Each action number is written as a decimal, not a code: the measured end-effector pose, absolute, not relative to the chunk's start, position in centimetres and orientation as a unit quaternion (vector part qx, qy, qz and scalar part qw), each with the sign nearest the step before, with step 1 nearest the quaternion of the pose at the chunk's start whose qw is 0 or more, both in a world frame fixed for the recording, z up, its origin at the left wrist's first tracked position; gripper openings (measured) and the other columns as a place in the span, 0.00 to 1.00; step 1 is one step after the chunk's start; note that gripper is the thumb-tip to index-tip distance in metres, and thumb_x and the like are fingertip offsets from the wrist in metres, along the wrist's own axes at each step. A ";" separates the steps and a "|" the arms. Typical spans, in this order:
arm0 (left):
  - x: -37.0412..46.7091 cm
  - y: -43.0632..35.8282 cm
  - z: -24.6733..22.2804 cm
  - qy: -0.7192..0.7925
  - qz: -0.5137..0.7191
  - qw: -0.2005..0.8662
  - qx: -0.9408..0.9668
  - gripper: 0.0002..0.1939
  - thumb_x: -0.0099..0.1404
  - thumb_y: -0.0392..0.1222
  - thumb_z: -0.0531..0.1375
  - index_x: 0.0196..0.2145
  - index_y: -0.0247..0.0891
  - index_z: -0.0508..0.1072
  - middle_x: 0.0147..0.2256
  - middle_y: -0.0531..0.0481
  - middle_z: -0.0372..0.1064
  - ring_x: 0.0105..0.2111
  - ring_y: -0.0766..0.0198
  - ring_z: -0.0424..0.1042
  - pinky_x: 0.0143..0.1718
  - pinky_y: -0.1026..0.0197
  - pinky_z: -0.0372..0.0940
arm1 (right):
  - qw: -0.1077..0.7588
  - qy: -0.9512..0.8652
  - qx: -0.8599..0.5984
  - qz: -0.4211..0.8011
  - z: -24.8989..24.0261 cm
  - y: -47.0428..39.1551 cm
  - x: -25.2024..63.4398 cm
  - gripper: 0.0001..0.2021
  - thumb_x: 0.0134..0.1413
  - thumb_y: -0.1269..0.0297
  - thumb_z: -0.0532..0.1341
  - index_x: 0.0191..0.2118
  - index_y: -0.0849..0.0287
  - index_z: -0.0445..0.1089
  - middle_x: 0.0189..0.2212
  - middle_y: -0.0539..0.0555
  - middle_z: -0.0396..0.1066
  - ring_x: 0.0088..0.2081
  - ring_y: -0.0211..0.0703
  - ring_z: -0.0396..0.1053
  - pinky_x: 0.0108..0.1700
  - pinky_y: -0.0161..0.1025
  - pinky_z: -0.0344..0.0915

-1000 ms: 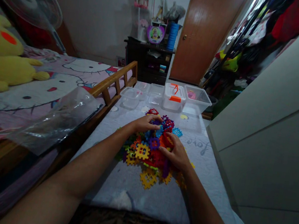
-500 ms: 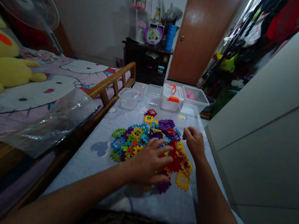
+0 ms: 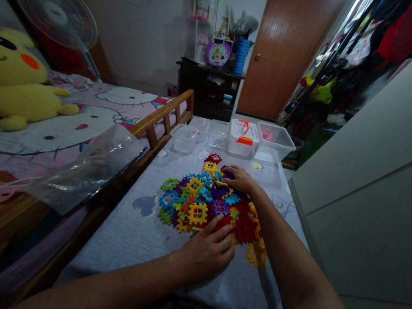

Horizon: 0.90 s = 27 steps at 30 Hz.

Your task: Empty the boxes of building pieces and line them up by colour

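A heap of colourful plastic interlocking blocks (image 3: pixel 197 213) lies spread on the cloth-covered table; they are flat notched squares, some with window grids. My left hand (image 3: pixel 212 250) rests palm down at the heap's near edge, its fingers laid over red pieces (image 3: pixel 224 223). At the far side, my right hand (image 3: pixel 240 180) reaches across with fingers stretched over purple pieces (image 3: pixel 220 191). Both hands look open, though what lies under the palms is hidden. Yellow pieces (image 3: pixel 257 253) sit near my right forearm.
Clear plastic containers (image 3: pixel 184 139) stand along the table's far end, beside a lidded box with an orange handle (image 3: pixel 243 144). A wooden bed rail (image 3: pixel 161 119) borders the left side, with a clear plastic bag (image 3: pixel 96 161) over it. White cabinet panels (image 3: pixel 381 196) rise at the right.
My right hand has moved left from beside the heap onto its far part, and its fingers have opened out. My left hand has drawn back towards me to the near edge.
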<state>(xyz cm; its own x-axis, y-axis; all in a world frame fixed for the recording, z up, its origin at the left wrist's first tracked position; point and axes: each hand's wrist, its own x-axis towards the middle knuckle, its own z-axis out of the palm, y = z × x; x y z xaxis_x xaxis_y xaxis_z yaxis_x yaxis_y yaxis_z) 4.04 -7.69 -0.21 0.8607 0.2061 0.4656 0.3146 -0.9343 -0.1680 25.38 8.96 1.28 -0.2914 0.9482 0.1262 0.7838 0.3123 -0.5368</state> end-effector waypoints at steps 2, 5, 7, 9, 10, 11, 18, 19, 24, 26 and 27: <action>2.9 -7.3 -0.2 -0.149 -0.235 0.123 -0.953 0.07 0.71 0.38 0.57 0.41 0.41 0.76 0.43 0.48 0.76 0.55 0.54 0.69 0.69 0.39 0.41 | 0.216 -0.774 -0.557 0.208 1.4 8.0 25.7 0.16 0.53 0.52 0.68 0.44 0.54 0.78 0.45 0.55 0.75 0.48 0.47 0.71 0.57 0.45 0.64; 1.1 -6.5 0.0 -0.170 -0.244 0.122 -0.947 0.07 0.72 0.38 0.57 0.41 0.41 0.76 0.43 0.51 0.77 0.55 0.56 0.68 0.71 0.39 0.32 | 0.211 -0.784 -0.528 0.250 1.8 6.2 26.1 0.14 0.57 0.54 0.64 0.43 0.56 0.78 0.42 0.55 0.77 0.45 0.48 0.72 0.53 0.44 0.66; 0.0 -6.0 0.1 -0.179 -0.247 0.119 -0.945 0.07 0.71 0.37 0.57 0.42 0.42 0.76 0.44 0.52 0.77 0.56 0.56 0.67 0.71 0.40 0.31 | 0.214 -0.785 -0.514 0.270 2.1 4.9 26.1 0.15 0.58 0.54 0.62 0.45 0.56 0.78 0.42 0.54 0.77 0.44 0.49 0.72 0.52 0.45 0.67; -1.0 -5.6 0.2 -0.183 -0.246 0.114 -0.945 0.08 0.72 0.37 0.57 0.44 0.43 0.76 0.45 0.52 0.77 0.57 0.57 0.67 0.71 0.40 0.31 | 0.224 -0.783 -0.510 0.276 2.2 3.7 25.8 0.16 0.59 0.54 0.61 0.48 0.56 0.77 0.45 0.55 0.77 0.46 0.50 0.72 0.53 0.47 0.66; -1.5 -5.5 0.2 -0.187 -0.244 0.109 -0.945 0.08 0.72 0.37 0.57 0.44 0.43 0.75 0.45 0.51 0.77 0.58 0.57 0.67 0.71 0.41 0.31 | 0.229 -0.784 -0.507 0.276 2.2 3.1 25.5 0.17 0.59 0.54 0.61 0.49 0.57 0.76 0.46 0.56 0.76 0.47 0.51 0.72 0.54 0.48 0.65; -2.0 -5.4 0.1 -0.190 -0.242 0.105 -0.946 0.08 0.72 0.37 0.56 0.45 0.43 0.75 0.45 0.51 0.77 0.58 0.57 0.66 0.71 0.41 0.30 | 0.231 -0.786 -0.503 0.276 2.3 2.6 25.3 0.17 0.59 0.54 0.61 0.49 0.57 0.75 0.47 0.56 0.76 0.47 0.51 0.71 0.54 0.48 0.65; -5.0 -4.9 0.0 -0.218 -0.254 0.071 -0.940 0.10 0.71 0.34 0.56 0.45 0.45 0.75 0.46 0.52 0.77 0.57 0.58 0.68 0.71 0.42 0.35 | 0.197 -0.822 -0.419 0.331 4.8 0.6 24.5 0.12 0.57 0.56 0.64 0.43 0.55 0.77 0.39 0.53 0.77 0.40 0.46 0.71 0.47 0.43 0.66; -5.2 -4.9 0.0 -0.219 -0.255 0.068 -0.939 0.10 0.71 0.34 0.56 0.45 0.45 0.75 0.47 0.52 0.77 0.57 0.58 0.68 0.70 0.43 0.36 | 0.190 -0.824 -0.412 0.339 5.3 0.7 24.7 0.12 0.57 0.55 0.63 0.42 0.55 0.77 0.39 0.53 0.77 0.40 0.46 0.71 0.47 0.42 0.66; -5.9 -5.7 0.0 -0.233 -0.284 0.033 -0.930 0.07 0.69 0.37 0.59 0.44 0.43 0.75 0.46 0.51 0.76 0.56 0.58 0.68 0.71 0.44 0.37 | 0.173 -0.781 -0.528 0.284 6.9 5.0 24.4 0.17 0.58 0.54 0.58 0.27 0.60 0.74 0.22 0.49 0.69 0.26 0.38 0.63 0.31 0.36 0.58; -6.1 -6.0 0.0 -0.236 -0.284 0.009 -0.929 0.09 0.68 0.43 0.61 0.45 0.42 0.74 0.47 0.49 0.75 0.58 0.55 0.66 0.71 0.42 0.35 | 0.181 -0.763 -0.580 0.221 6.8 7.9 23.5 0.15 0.58 0.58 0.57 0.26 0.61 0.72 0.20 0.48 0.66 0.25 0.37 0.62 0.30 0.36 0.56; -6.2 -6.1 0.1 -0.235 -0.282 0.000 -0.930 0.12 0.67 0.45 0.62 0.46 0.42 0.74 0.48 0.48 0.75 0.59 0.53 0.65 0.71 0.41 0.35 | 0.182 -0.754 -0.599 0.197 6.6 9.4 22.8 0.14 0.59 0.59 0.57 0.28 0.62 0.73 0.22 0.49 0.68 0.27 0.38 0.64 0.32 0.36 0.58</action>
